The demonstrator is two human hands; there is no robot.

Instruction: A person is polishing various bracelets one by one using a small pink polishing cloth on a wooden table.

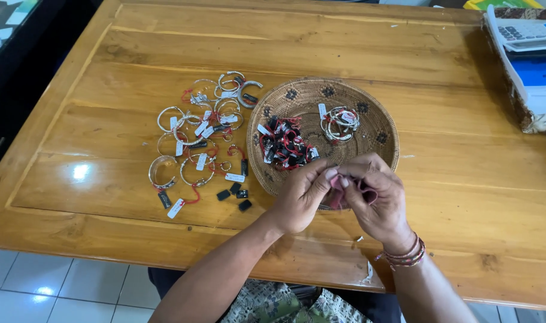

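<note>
My left hand [302, 194] and my right hand [375, 197] meet over the near rim of a round woven basket tray [378, 128]. Both pinch a small dark red cloth [345, 191] between the fingertips; anything inside the cloth is hidden. In the tray lie a heap of small dark rings with red threads and tags [285, 145] and a bundle of silver bangles [339, 122]. My right wrist wears red bead bracelets [406, 256].
Several tagged silver bangles [198, 128] are spread on the wooden table [458, 179] left of the tray, with small black tags [234, 194] near them. A calculator [523, 33] on papers sits at the far right corner. White floor tiles show below the table's near edge.
</note>
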